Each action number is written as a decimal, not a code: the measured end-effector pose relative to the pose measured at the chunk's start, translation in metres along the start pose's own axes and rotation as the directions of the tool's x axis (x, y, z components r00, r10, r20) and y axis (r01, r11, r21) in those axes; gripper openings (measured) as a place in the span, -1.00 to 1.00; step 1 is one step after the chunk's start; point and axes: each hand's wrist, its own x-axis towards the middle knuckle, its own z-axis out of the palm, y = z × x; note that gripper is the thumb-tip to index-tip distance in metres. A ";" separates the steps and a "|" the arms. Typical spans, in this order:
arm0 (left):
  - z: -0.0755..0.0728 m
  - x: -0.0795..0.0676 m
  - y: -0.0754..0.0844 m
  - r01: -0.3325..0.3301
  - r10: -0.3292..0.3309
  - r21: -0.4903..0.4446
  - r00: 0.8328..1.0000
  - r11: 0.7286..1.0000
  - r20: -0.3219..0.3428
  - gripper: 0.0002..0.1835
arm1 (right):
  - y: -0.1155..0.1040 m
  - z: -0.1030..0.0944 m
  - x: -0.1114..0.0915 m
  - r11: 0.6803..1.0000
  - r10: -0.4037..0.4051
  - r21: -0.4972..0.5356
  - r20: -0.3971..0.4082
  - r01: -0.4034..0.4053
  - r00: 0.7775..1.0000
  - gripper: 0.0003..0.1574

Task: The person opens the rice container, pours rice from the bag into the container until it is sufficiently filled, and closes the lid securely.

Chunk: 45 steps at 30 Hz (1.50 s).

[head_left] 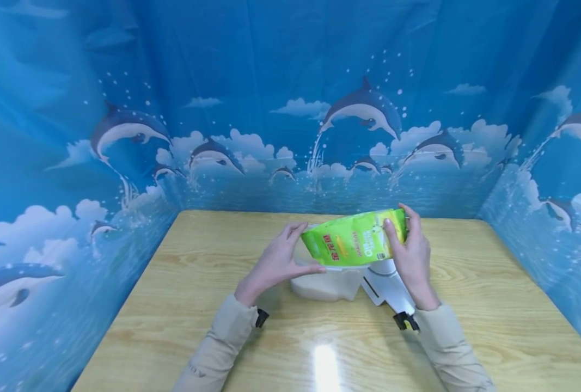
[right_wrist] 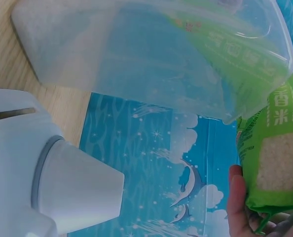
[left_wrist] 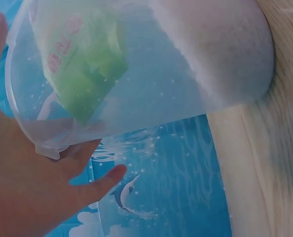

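A green rice bag (head_left: 351, 239) lies tilted across the top of a translucent plastic container (head_left: 326, 286). My right hand (head_left: 413, 256) grips the bag's raised end, thumb on its printed front. In the right wrist view the bag's clear window (right_wrist: 278, 162) shows white rice. The other end of the bag reaches inside the container mouth, visible through its wall in the left wrist view. My left hand (head_left: 275, 264) holds the container at its rim, thumb and fingers spread around the mouth. White rice (left_wrist: 220, 44) is heaped at the container's bottom.
Right beside the container sits a white plastic lid (head_left: 392, 291) with a slot, and a white tapered cup (right_wrist: 80, 185) on it. The wooden table (head_left: 187, 288) ends at a blue dolphin curtain (head_left: 270, 136) behind and on both sides.
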 end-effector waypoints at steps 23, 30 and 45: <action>0.008 -0.005 0.004 0.011 -0.012 -0.018 0.998 1.000 -0.059 0.24 | -0.002 -0.003 0.006 0.992 -0.128 -0.022 -0.051 0.127 0.990 -0.31; 0.008 -0.006 0.005 -0.007 0.006 -0.003 0.998 1.000 -0.070 0.24 | -0.004 -0.004 0.006 0.983 -0.179 -0.042 -0.064 0.176 0.982 -0.32; 0.010 -0.005 0.005 -0.024 0.027 0.035 0.995 0.999 -0.094 0.21 | -0.006 -0.004 0.005 0.963 -0.265 -0.066 -0.071 0.260 0.962 -0.31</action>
